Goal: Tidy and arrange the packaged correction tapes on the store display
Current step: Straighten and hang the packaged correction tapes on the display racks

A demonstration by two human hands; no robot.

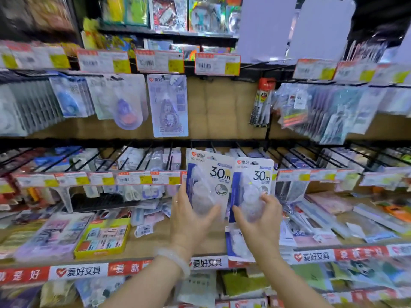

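The step in hand looks like matching up two packs before they go back on the display. The left hand (pixel 189 215) grips one packaged correction tape (pixel 208 185) by its lower part, thumb across the clear blister, and the right hand (pixel 259 215) holds a second pack (pixel 252 187) the same way, fingers curled round its lower right edge. Both packs are upright, side by side and nearly touching, raised in front of the lower row of pegs (pixel 155 156), right of centre in the scene.

Each pack is a white card with a blue strip down its left side, a red heart logo at the top and "30m" printed large; the tape dispenser sits in a transparent bubble (its detail is blurred). A third pack of the same kind (pixel 238 243) lies flat on the near shelf (pixel 151 243) just below the right hand.

Next, I judge, the packs need their hang holes lined up and threaded onto a free peg, faces forward. Above, the far back panel has a bare stretch (pixel 222 107) under a price tag (pixel 217 64), a likely home, though which hook is meant cannot be told.
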